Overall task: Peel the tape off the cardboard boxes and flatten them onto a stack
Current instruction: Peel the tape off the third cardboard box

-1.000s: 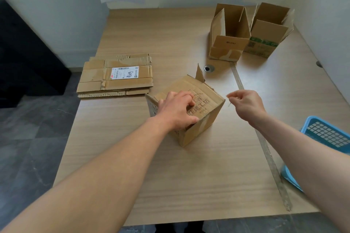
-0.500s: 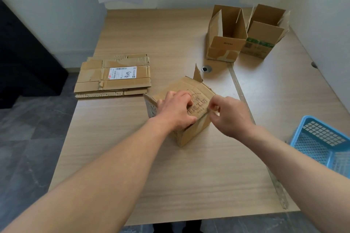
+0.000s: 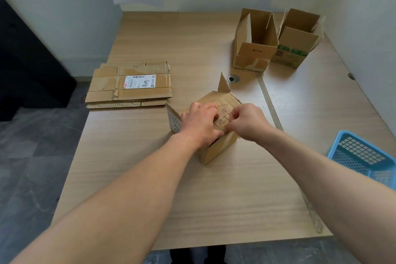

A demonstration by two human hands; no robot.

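Note:
A small brown cardboard box [image 3: 220, 149] with printed characters stands in the middle of the wooden table [image 3: 192, 199], with one flap sticking up at its far corner. My left hand [image 3: 198, 123] lies over the box's top, fingers curled on it and thumb at the near edge, holding it down. My right hand [image 3: 246, 122] is right beside it, thumb and forefinger pinching at the tape on the box's top face. The tape itself is hard to make out. A stack of flattened boxes [image 3: 128, 87] lies to the left near the table edge.
Two open upright cardboard boxes [image 3: 255, 49] [image 3: 297, 45] stand at the back right. A long peeled tape strip [image 3: 270, 103] lies across the table's right half. A blue plastic basket [image 3: 364, 156] hangs over the right edge. A cable hole [image 3: 232, 78] sits behind the box.
My right hand has come back left from beside the tape strip onto the box's top and now pinches there. The left hand has stayed on the box.

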